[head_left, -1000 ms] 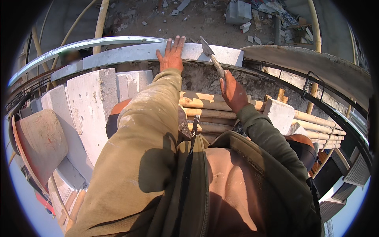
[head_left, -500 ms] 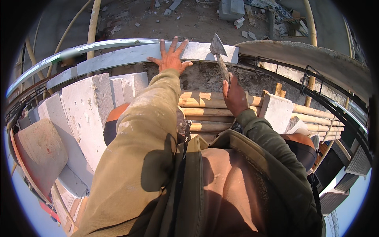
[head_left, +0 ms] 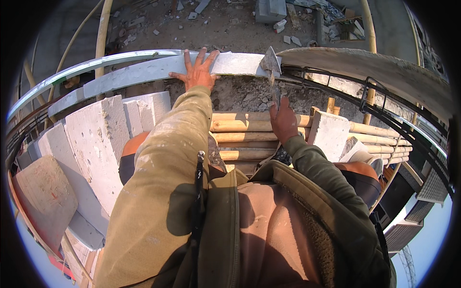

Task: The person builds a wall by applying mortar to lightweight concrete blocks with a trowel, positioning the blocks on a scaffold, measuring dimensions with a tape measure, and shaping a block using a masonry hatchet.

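My left hand (head_left: 198, 71) lies with its fingers spread across the top of a row of pale lightweight blocks, palm down. Around the wooden-looking handle of a pointed trowel (head_left: 272, 61), my right hand (head_left: 284, 121) is closed. The trowel's grey, mortar-stained blade points away from me, at the right end of the end block (head_left: 240, 64). Whether the blade touches that block I cannot tell. Beyond this end, a curved-looking concrete edge (head_left: 355, 65) continues to the right.
Bamboo poles (head_left: 245, 126) form the platform below me. Large pale blocks (head_left: 98, 139) stand at my left beside a mortar-stained board (head_left: 45, 187). Another block (head_left: 329, 132) stands at right. Dark steel reinforcement bars (head_left: 336, 85) run along the right. Rubble lies on the ground far below.
The trowel blade has shifted right along the end block to its right end and turned a little. My left hand stays spread on the blocks. The whole view has shifted slightly.
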`<state>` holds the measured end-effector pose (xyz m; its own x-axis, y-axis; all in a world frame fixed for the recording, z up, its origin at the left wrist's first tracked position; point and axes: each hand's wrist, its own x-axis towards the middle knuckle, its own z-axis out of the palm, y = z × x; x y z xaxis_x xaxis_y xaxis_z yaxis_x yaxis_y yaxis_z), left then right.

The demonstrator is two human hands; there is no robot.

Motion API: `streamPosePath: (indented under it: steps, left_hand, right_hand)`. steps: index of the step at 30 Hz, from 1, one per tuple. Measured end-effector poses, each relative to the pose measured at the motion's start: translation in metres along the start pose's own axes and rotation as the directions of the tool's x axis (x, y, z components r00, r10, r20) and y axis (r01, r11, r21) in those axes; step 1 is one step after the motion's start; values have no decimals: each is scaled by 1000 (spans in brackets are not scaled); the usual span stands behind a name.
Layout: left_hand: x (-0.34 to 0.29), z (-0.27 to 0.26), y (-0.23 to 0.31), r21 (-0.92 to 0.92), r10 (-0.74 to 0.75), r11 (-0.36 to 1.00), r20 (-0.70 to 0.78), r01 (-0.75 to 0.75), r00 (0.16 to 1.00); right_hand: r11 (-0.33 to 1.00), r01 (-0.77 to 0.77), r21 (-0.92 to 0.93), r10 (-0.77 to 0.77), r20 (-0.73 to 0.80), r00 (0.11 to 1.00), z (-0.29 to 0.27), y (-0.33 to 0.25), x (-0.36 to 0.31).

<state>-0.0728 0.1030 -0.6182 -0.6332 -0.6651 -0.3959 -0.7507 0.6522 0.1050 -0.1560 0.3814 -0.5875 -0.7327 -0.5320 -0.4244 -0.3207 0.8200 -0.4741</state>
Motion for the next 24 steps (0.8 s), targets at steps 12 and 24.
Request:
streamPosePath:
  steps: [12,24]
  left_hand:
    - [-1,-3,5,-5,-13,1000,12,13,1000]
    - [49,-46,-9,-514,-326,811,1,281,945]
  right_hand:
    - [1000,-14,7,14,6,1000,-4,-2,2]
    - [949,264,174,-263,-30,964,-28,-45,12]
